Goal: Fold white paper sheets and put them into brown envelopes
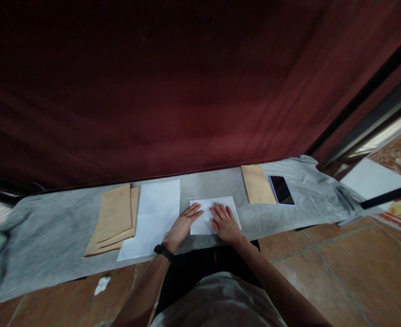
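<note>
A folded white sheet of paper (203, 227) lies flat in front of me on the grey cloth. My left hand (186, 220) rests on its left end, fingers stretched out toward the middle. Flat on the right half of the paper is my right hand (225, 222), its fingers spread. Neither hand grips anything. Left of my left hand lies a larger white sheet (159, 204) with a faint crease across it. Several brown envelopes (115, 211) overlap beside that sheet, partly covering its left side.
A single brown envelope (257, 184) lies to the right, beside a phone (282, 190) with a dark screen. The grey cloth (217, 181) covers a long narrow surface against a dark red curtain-like wall (200, 113). Crumpled white tissue (102, 284) lies on the tiled floor (323, 272).
</note>
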Demonstrator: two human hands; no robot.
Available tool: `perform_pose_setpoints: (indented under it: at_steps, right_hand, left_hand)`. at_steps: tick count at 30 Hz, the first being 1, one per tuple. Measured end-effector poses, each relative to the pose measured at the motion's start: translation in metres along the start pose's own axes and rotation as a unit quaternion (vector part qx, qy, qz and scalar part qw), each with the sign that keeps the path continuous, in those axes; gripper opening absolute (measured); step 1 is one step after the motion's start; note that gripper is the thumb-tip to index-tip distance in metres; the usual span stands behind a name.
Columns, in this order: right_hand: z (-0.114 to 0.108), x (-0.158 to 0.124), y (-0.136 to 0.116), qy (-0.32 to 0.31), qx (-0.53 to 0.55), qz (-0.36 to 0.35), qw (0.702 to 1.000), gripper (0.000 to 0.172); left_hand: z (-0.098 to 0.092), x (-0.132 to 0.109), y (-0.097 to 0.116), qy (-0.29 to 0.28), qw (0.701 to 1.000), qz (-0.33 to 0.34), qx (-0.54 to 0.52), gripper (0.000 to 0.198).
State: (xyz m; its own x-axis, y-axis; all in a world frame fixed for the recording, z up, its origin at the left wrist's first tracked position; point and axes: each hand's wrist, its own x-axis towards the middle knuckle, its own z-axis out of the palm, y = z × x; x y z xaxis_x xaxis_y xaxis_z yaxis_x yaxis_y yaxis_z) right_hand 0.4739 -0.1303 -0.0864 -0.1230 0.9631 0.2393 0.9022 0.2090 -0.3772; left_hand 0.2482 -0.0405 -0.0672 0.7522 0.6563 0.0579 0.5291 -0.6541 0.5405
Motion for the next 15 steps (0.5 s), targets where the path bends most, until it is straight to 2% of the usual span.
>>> perform_pose_setpoints:
  at_steps: [4,8,10,13,15]
  right_hand:
    - [0.010,-0.007,-0.001,-0.008,-0.040,-0.004,0.999,0.051]
    - [0.008,-0.007,0.001,-0.013,-0.042,-0.010,0.999,0.051]
    - [0.009,-0.007,0.000,-0.017,-0.042,-0.007,0.999,0.052]
    - [0.010,-0.007,0.004,-0.025,-0.029,-0.012,0.999,0.054]
    - [0.009,-0.005,0.013,-0.022,-0.004,-0.017,1.000,0.052]
  left_hand:
    - [-0.004,-0.009,-0.003,-0.009,1.000,-0.016,0.006,0.068]
    - [-0.008,-0.005,0.020,0.042,0.997,-0.050,0.045,0.062]
    - [0.002,0.003,0.041,0.068,0.995,-0.047,0.051,0.056]
    - [0.032,0.011,0.071,0.078,0.994,-0.034,0.066,0.055]
    - [0.052,0.008,0.080,0.091,0.992,-0.041,0.080,0.058]
